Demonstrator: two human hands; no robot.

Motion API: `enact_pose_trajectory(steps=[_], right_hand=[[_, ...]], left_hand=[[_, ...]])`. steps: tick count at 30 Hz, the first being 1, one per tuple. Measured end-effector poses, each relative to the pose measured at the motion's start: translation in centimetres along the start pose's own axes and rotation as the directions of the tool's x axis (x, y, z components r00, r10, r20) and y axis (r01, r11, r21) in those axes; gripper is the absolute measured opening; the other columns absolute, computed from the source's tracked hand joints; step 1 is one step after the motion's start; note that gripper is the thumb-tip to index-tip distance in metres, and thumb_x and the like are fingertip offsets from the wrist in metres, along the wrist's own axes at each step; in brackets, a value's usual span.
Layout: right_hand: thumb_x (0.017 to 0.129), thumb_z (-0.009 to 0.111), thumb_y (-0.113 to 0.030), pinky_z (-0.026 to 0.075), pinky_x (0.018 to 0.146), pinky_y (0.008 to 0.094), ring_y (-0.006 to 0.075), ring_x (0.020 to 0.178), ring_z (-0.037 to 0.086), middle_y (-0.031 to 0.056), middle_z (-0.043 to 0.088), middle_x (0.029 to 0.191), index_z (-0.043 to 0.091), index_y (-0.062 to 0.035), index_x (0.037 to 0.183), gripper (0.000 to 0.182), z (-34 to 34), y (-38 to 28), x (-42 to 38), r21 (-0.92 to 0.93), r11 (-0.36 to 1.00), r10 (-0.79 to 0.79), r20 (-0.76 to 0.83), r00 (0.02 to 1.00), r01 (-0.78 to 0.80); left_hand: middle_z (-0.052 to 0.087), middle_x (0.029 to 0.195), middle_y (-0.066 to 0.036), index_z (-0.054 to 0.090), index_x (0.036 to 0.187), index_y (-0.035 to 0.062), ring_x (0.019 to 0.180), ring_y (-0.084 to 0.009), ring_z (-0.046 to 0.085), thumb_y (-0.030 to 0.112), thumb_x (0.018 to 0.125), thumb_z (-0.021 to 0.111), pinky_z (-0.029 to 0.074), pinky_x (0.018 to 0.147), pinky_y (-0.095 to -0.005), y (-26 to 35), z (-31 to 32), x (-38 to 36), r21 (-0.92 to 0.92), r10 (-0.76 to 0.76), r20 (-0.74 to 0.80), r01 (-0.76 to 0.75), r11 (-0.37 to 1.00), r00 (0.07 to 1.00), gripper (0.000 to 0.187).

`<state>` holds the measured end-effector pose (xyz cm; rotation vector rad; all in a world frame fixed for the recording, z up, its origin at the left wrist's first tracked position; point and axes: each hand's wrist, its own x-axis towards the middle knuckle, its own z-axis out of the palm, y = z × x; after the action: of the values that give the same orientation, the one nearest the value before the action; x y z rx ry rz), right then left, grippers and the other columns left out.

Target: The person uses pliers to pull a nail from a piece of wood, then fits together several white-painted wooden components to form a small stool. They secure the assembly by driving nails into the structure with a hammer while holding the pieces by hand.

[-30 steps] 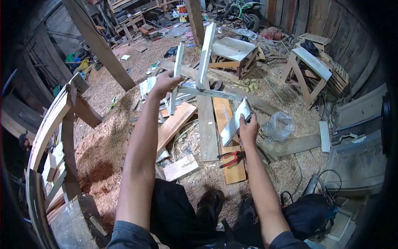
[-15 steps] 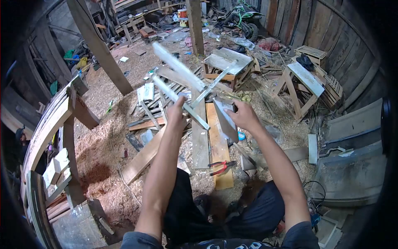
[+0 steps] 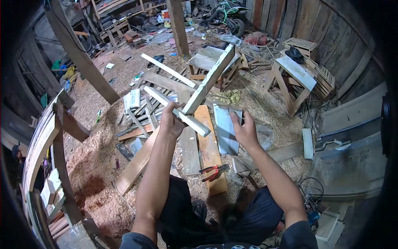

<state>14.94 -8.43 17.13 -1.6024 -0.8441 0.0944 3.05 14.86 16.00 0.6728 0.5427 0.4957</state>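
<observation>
My left hand (image 3: 171,121) is closed around a pale wooden slat (image 3: 192,121). This slat belongs to a frame of joined pieces, with a wider whitish board (image 3: 210,79) rising from it toward the upper right. A thin pale slat (image 3: 168,69) on the far side appears to be part of the same frame. Pinched between the thumb and fingers of my right hand (image 3: 245,132) is a short, flat, bluish-white board (image 3: 225,130), apart from the frame. Red-handled pliers (image 3: 214,171) lie below on an orange-brown plank (image 3: 211,149).
Scrap slats (image 3: 139,112) and wood shavings (image 3: 93,162) cover the ground. Wooden posts (image 3: 81,52) stand ahead. A small trestle bench (image 3: 295,72) is to the right, and a curved wooden structure (image 3: 39,141) to the left. A motorbike (image 3: 230,14) stands at the back.
The frame in my left hand has turned, its wide board now pointing to the upper right. My right hand has tipped its board so the flat face shows.
</observation>
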Motion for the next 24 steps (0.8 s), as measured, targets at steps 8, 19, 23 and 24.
enact_pose_trajectory(steps=[8,19,23,24], right_hand=[[0.093,0.058,-0.035,0.050,0.062,0.0463,0.0433,0.072,0.064,0.0248,0.063,0.076,0.051,0.0015,0.101,0.038,-0.9,-1.3,0.7,-0.386,0.920,-0.042,0.083,0.996,0.071],[0.089,0.061,-0.035,0.049,0.061,0.0505,0.0423,0.071,0.063,0.0230,0.065,0.075,0.054,-0.0035,0.091,0.033,-1.2,-3.0,2.1,-0.694,0.716,0.034,0.138,0.990,0.073],[0.087,0.063,-0.033,0.049,0.063,0.0500,0.0407,0.073,0.064,0.0204,0.066,0.078,0.058,-0.0046,0.091,0.029,-2.5,-2.7,2.8,-0.740,0.673,0.035,0.051,0.998,0.014],[0.086,0.064,-0.032,0.049,0.064,0.0501,0.0406,0.075,0.064,0.0200,0.066,0.079,0.059,-0.0049,0.092,0.028,-2.8,-2.4,2.9,-0.736,0.677,0.013,0.033,0.999,0.016]], left_hand=[[0.059,0.091,-0.014,0.053,0.100,0.0036,0.078,-0.0290,0.059,0.023,0.076,0.059,0.049,0.078,-0.0558,-0.3,2.3,-1.4,0.070,-0.027,-0.023,0.029,0.997,0.999,0.031],[0.057,0.078,-0.009,0.053,0.092,0.0059,0.063,-0.0213,0.058,0.033,0.089,0.059,0.057,0.056,-0.0447,-1.4,1.7,-1.6,0.340,0.164,0.019,-0.161,0.926,0.986,0.028],[0.051,0.071,-0.002,0.047,0.095,0.0092,0.056,-0.0109,0.051,0.012,0.077,0.058,0.044,0.046,-0.0266,-0.5,3.9,-3.6,0.270,0.141,-0.021,-0.130,0.954,0.990,0.021],[0.051,0.070,-0.002,0.046,0.094,0.0080,0.056,-0.0106,0.052,0.011,0.077,0.057,0.047,0.046,-0.0278,-0.4,3.4,-3.2,0.289,0.167,-0.013,-0.156,0.945,0.986,0.020]])
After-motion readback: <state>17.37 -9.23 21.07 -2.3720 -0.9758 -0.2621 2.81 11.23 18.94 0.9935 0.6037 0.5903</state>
